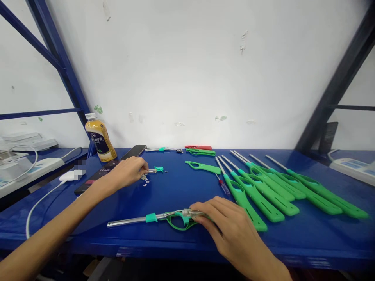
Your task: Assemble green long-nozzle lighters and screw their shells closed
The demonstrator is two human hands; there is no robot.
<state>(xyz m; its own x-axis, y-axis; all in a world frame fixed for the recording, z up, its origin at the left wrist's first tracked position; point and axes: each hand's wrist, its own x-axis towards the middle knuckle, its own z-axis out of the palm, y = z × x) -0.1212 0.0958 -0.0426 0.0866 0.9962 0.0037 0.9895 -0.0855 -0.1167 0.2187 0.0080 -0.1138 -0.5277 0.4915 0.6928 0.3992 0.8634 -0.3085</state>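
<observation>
My right hand (225, 222) is closed on a green lighter (175, 222) near the table's front edge; its metal tube (125, 222) points left. The lighter's clear inner part shows at my fingertips, and the rest of its handle is hidden under the hand. Farther back on the left, my left hand (131, 170) has its fingers pinched beside small clear pieces (146, 180); whatever it grips is hidden. A short metal part (152, 171) and a teal piece (159, 169) lie just right of those fingers.
Several green lighters (272, 187) lie on the right of the blue table (175, 187). Left of them are a screwdriver (225, 187) and a green shell (205, 168). Red (199, 148) and green shells sit at the back. A bottle (101, 140) and phones (93, 177) stand or lie left.
</observation>
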